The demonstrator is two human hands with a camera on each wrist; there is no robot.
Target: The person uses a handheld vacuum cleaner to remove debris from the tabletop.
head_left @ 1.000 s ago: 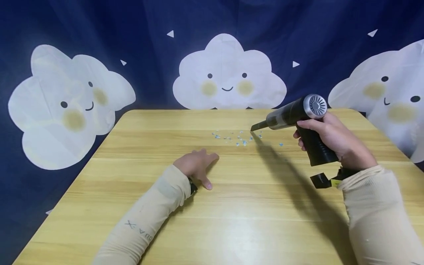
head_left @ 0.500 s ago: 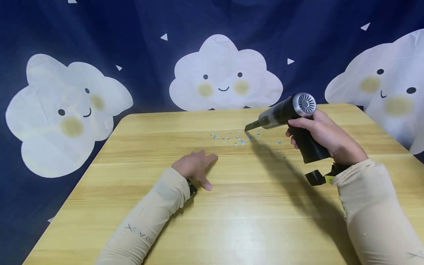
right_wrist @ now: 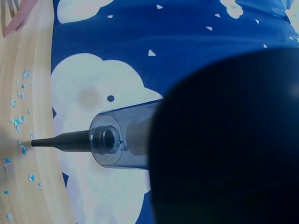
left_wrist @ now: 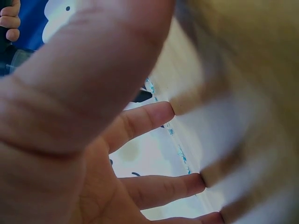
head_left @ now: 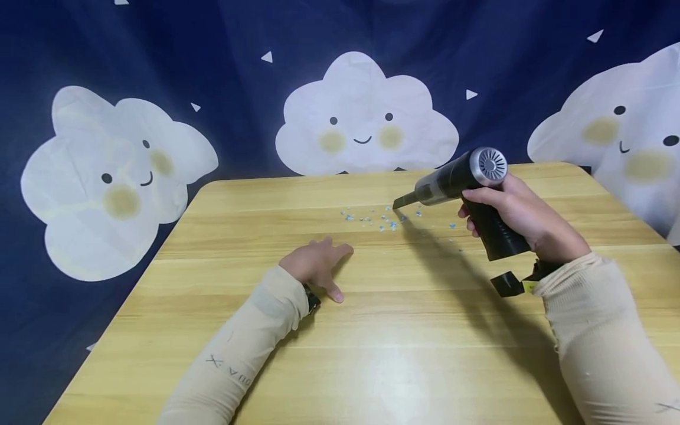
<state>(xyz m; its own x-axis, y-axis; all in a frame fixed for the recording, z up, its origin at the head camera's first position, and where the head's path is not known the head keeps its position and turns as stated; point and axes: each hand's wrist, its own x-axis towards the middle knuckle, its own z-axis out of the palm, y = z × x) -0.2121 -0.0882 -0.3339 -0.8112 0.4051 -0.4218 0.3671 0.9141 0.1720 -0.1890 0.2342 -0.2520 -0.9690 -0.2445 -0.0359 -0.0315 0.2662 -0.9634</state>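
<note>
My right hand [head_left: 523, 218] grips the black handle of a handheld vacuum cleaner [head_left: 451, 180], its thumb lying along the back of the body. The vacuum has a silver vented end, a clear dust chamber [right_wrist: 126, 135] and a narrow dark nozzle [right_wrist: 63, 141]. Pointing down and left, the nozzle tip comes close over small blue and white paper-like scraps [head_left: 392, 224] scattered on the table. Left of the scraps, my left hand [head_left: 317, 262] rests with spread fingers; in the left wrist view its fingertips [left_wrist: 161, 112] touch the tabletop.
The wooden table [head_left: 319, 354] has a rounded far edge. Behind it hangs a dark blue curtain [head_left: 234, 71] printed with white smiling clouds. A few stray scraps [head_left: 452, 225] lie farther right, near the vacuum's shadow.
Over the last second my right hand has brought the vacuum slightly left, with the nozzle tip now nearer the scraps' middle. My left hand stays in place; the head view shifts slightly.
</note>
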